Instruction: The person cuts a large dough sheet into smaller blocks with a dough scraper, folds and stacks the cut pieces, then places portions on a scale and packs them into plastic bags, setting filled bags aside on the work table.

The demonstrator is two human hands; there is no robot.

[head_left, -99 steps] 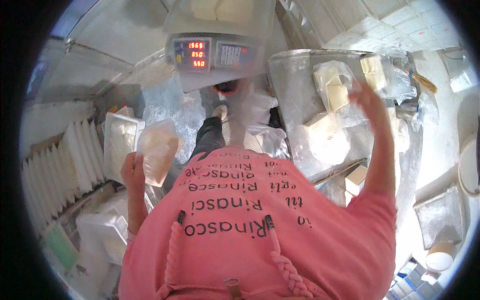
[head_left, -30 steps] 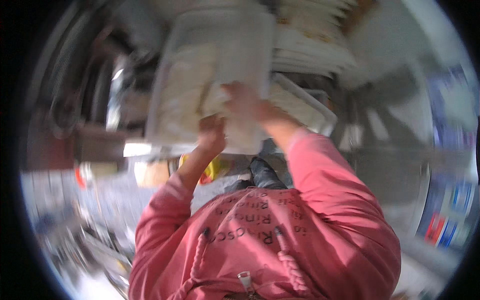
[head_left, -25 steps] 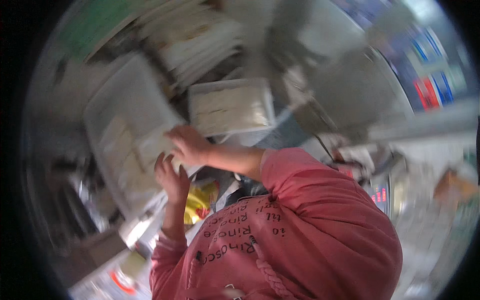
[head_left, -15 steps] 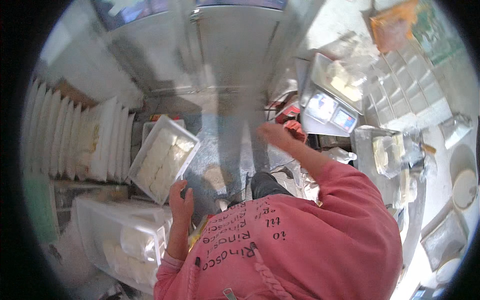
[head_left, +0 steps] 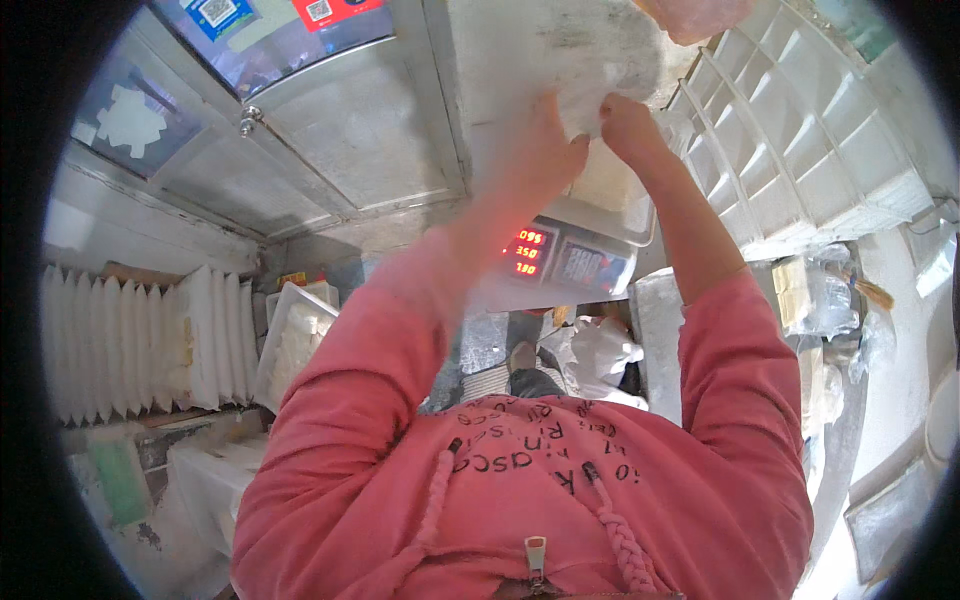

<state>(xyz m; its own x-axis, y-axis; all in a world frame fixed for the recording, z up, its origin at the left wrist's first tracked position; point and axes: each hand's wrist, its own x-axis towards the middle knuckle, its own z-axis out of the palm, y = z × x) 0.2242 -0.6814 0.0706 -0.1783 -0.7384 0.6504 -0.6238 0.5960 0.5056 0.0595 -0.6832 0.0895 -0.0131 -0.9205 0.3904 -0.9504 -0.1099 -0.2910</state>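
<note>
You lift both bare hands side by side over the electronic scale (head_left: 592, 266), where half a second ago they hung well apart. Your left hand (head_left: 553, 140), then beside the tray of pale slabs (head_left: 303, 335), now stands above the scale, thumb toward your right hand; it is blurred, and whether it is closed on anything cannot be told. Your right hand (head_left: 627, 122), earlier stretched out short of the scale, is now just beside the left, its fingers bent inward; what they may pinch cannot be made out against the pale background.

The clear tray (head_left: 627, 207) sits on the scale just below your hands. The view has turned since the earlier frame, bringing the scale nearer the middle, its display (head_left: 526, 252) now showing red digits where it was washed out. The slab tray, in full view a moment ago, is now partly hidden behind your pink left sleeve (head_left: 350, 350). A white gridded rack (head_left: 775, 130) stands beyond your right forearm.
</note>
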